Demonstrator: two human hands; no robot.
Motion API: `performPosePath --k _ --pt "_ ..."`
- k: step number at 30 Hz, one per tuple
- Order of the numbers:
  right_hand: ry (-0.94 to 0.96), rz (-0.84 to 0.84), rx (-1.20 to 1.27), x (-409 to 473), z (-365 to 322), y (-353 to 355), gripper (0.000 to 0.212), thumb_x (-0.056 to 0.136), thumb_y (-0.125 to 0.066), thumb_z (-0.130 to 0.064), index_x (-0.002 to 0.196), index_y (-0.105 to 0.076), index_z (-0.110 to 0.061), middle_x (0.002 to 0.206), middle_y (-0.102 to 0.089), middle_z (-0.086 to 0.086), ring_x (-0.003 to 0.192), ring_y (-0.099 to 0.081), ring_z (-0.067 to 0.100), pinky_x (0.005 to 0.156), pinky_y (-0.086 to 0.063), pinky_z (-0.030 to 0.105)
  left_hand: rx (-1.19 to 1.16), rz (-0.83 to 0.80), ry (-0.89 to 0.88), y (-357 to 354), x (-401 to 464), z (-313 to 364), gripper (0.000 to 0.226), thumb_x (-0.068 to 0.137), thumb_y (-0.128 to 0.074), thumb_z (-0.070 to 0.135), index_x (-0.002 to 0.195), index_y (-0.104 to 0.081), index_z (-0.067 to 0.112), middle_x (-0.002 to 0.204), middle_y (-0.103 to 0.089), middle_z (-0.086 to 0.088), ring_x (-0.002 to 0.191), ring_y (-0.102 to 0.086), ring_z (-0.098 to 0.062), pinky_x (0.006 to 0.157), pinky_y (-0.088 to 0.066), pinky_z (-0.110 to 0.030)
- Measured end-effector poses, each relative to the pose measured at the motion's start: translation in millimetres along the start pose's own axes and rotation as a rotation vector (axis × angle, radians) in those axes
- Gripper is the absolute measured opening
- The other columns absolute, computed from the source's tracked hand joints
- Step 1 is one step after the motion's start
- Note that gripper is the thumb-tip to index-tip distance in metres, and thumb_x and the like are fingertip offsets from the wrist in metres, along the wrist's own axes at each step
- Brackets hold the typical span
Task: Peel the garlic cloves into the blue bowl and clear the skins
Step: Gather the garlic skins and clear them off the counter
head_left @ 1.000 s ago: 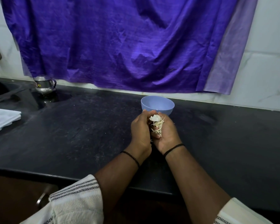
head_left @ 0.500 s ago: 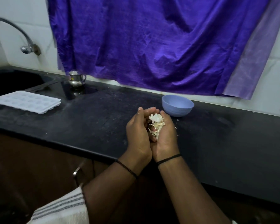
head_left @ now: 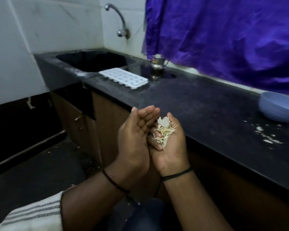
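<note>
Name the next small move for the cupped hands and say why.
Probably carry the papery garlic skins to a bin, hands together: they lie loose in the cupped right hand, the open left hand shields them, and white scraps remain on the black counter.

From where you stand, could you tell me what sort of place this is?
Most likely a home kitchen: a black counter with a sink under a wall tap, plus an ice tray.
</note>
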State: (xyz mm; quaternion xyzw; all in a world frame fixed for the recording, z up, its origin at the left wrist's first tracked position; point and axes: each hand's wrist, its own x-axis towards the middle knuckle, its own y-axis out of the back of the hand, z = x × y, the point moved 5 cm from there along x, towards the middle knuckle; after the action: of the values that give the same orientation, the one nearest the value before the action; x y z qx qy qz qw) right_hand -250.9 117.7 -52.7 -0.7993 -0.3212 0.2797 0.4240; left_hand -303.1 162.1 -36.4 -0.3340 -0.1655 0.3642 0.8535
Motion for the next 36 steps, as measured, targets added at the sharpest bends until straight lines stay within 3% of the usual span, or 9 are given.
performPosePath --k 3,7,10,13,18,22,25,29,36 --pt "-0.099 -0.007 -0.053 10 51 -2 0.036 0.096 -0.047 -0.041 0.078 -0.058 -0.013 0.046 -0.04 -0.002 0.029 -0.032 0.004 0.025 -0.02 0.014 -0.003 0.105 -0.031 51 -5 13 0.046 0.103 -0.038 0.035 0.109 -0.066 -0.001 0.109 -0.073 -0.02 0.104 -0.07 -0.026 0.069 -0.058 -0.027" --pt "-0.181 0.008 -0.136 25 114 9 0.034 0.096 -0.048 -0.041 0.084 -0.063 -0.012 0.058 -0.056 0.0 0.039 -0.044 0.005 0.032 -0.027 0.014 0.077 0.21 0.0 113 -8 20 0.045 0.103 -0.039 0.035 0.109 -0.067 0.0 0.108 -0.073 -0.018 0.073 -0.065 -0.022 0.038 -0.046 -0.024" --pt "-0.26 0.047 -0.182 34 160 19 0.034 0.091 -0.055 -0.044 0.094 -0.069 -0.013 0.086 -0.066 0.006 0.066 -0.056 0.012 0.054 -0.034 0.021 0.123 0.294 0.036 156 -10 21 0.042 0.103 -0.041 0.033 0.109 -0.067 0.0 0.107 -0.073 -0.018 0.059 -0.055 -0.016 0.036 -0.04 -0.022" --pt "-0.326 0.111 -0.212 41 200 25 0.029 0.1 -0.047 -0.035 0.089 -0.062 -0.013 0.069 -0.065 0.004 0.043 -0.055 0.007 0.032 -0.034 0.016 0.111 0.386 0.054 201 -13 21 0.04 0.103 -0.041 0.03 0.109 -0.068 0.001 0.105 -0.073 -0.015 0.054 -0.053 -0.013 0.035 -0.038 -0.021" --pt "-0.428 0.165 -0.31 56 262 41 0.023 0.101 -0.043 -0.029 0.099 -0.058 -0.012 0.068 -0.06 0.004 0.033 -0.045 0.005 0.026 -0.028 0.016 0.058 0.534 0.057 268 -14 18 0.035 0.102 -0.043 0.022 0.107 -0.069 0.0 0.105 -0.074 -0.018 0.086 -0.071 -0.024 0.05 -0.049 -0.024" --pt "-0.465 0.219 -0.464 77 312 79 0.022 0.093 -0.056 -0.031 0.103 -0.061 -0.012 0.077 -0.061 0.005 0.043 -0.046 0.006 0.032 -0.029 0.017 0.025 0.634 0.088 314 -17 12 0.027 0.096 -0.049 0.01 0.108 -0.069 -0.005 0.099 -0.074 -0.017 0.069 -0.067 -0.015 0.042 -0.044 -0.021" --pt "-0.545 0.27 -0.593 89 351 117 0.038 0.073 -0.068 -0.04 0.102 -0.067 -0.015 0.085 -0.065 0.006 0.06 -0.052 0.012 0.045 -0.032 0.022 0.011 0.726 0.15 350 -19 -4 0.023 0.092 -0.055 0.005 0.105 -0.07 -0.006 0.089 -0.072 -0.013 0.06 -0.064 -0.011 0.043 -0.043 -0.019" --pt "-0.709 0.302 -0.832 97 383 153 0.014 0.089 -0.056 -0.029 0.087 -0.063 -0.017 0.066 -0.058 -0.002 0.044 -0.044 0.006 0.031 -0.023 0.017 0.022 0.861 0.242 402 -24 -36 0.019 0.092 -0.055 0.003 0.098 -0.072 -0.004 0.081 -0.074 -0.012 0.071 -0.07 -0.019 0.057 -0.054 -0.027" --pt "-0.886 0.408 -0.916 117 424 182 0.028 0.101 -0.049 -0.037 0.092 -0.063 -0.014 0.064 -0.062 0.0 0.041 -0.051 0.008 0.031 -0.028 0.015 0.053 1.032 0.344 477 -25 -81 0.022 0.089 -0.054 0.003 0.092 -0.075 0.007 0.098 -0.075 -0.015 0.089 -0.071 -0.029 0.067 -0.052 -0.031"
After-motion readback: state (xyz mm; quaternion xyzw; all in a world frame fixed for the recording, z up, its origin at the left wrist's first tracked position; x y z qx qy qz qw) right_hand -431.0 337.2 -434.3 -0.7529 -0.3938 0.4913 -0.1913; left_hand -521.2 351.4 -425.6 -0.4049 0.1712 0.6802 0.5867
